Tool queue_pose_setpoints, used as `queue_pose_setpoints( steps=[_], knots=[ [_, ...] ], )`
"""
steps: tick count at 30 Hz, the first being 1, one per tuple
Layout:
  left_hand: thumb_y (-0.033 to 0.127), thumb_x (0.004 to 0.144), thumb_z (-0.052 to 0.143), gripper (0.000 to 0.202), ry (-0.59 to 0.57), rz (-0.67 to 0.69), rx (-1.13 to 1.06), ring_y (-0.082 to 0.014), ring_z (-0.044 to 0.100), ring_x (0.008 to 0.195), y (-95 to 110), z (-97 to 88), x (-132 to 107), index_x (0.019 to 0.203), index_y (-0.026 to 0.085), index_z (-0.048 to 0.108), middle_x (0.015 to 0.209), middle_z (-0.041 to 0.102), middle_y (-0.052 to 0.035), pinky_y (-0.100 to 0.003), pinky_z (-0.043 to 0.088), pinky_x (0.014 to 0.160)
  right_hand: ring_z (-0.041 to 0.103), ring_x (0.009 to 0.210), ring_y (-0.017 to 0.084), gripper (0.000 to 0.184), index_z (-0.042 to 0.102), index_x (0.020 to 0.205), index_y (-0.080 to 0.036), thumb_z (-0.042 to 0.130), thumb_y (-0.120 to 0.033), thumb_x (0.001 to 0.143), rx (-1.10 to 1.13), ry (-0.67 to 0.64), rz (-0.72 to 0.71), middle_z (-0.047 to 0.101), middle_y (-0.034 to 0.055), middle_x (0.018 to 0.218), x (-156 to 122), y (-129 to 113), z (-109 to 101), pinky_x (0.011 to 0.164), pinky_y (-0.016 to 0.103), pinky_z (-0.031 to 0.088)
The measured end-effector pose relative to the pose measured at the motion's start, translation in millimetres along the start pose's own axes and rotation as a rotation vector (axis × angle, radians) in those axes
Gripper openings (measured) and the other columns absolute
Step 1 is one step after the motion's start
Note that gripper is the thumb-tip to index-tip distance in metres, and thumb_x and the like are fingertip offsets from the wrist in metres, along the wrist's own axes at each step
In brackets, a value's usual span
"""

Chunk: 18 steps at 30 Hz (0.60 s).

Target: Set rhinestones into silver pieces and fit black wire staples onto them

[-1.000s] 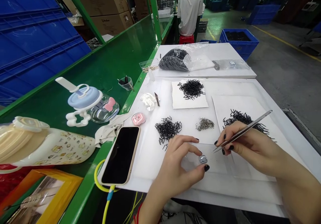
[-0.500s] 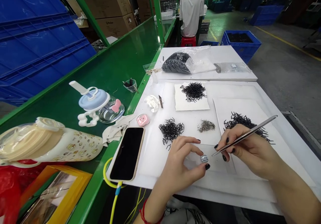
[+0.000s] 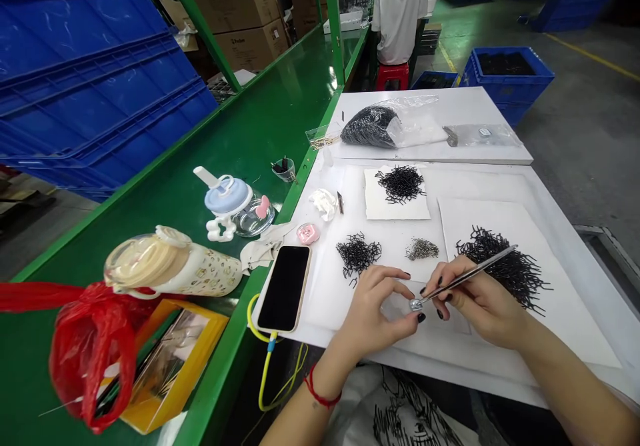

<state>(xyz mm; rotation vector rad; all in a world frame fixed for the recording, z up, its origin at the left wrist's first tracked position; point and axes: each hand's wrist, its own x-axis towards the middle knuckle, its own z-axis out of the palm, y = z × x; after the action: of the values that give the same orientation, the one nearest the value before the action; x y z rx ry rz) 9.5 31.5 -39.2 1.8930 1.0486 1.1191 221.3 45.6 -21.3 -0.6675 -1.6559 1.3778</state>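
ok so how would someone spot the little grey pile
On the white board beside the green bench, look just beyond the left hand and right hand. The grey pile lies between a small black pile and a large black pile; it alone is silvery and smallest.

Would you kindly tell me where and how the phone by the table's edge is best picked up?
Grip the phone across its two long edges, about mid-length, coming down from above. It lies flat, screen up, so only the thin sides offer purchase, and the yellow cable plugs into its near end, so stay clear of that end.
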Motion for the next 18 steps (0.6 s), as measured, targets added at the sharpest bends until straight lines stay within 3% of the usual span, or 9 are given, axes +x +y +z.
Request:
queue_pose_setpoints(
  steps=[12, 18],
  knots=[
    [0.023, 0.077, 0.072, 0.014, -0.012, -0.006, -0.032, -0.0257, 0.061, 0.1, 2.8, -1.9, 2.3, 0.088, 0.022, 0.063, 0.109, 0.068, -0.0087, -0.044, 0.047, 0.091, 0.062, 0.066, 0.013, 0.004, 0.046, 0.102, -0.024, 0.042, -0.025, 0.104, 0.046, -0.02, 0.135, 0.06, 0.0065, 0.095, -6.5, -7.1, -9.5, 0.058, 0.029, 0.056],
    [0.019, 0.077, 0.07, 0.015, -0.029, -0.003, -0.059, -0.0245, 0.06, 0.098, 2.9, -3.8, 4.6, 0.089, 0.022, 0.062, 0.11, 0.067, -0.0076, -0.042, 0.046, 0.088, 0.058, 0.074, 0.016, 0.012, 0.05, 0.105, -0.027, 0.043, -0.018, 0.102, -0.149, -0.037, 0.205, 0.061, 0.0058, 0.095, -13.0, -15.4, -19.3, 0.061, 0.028, 0.052]
  ],
)
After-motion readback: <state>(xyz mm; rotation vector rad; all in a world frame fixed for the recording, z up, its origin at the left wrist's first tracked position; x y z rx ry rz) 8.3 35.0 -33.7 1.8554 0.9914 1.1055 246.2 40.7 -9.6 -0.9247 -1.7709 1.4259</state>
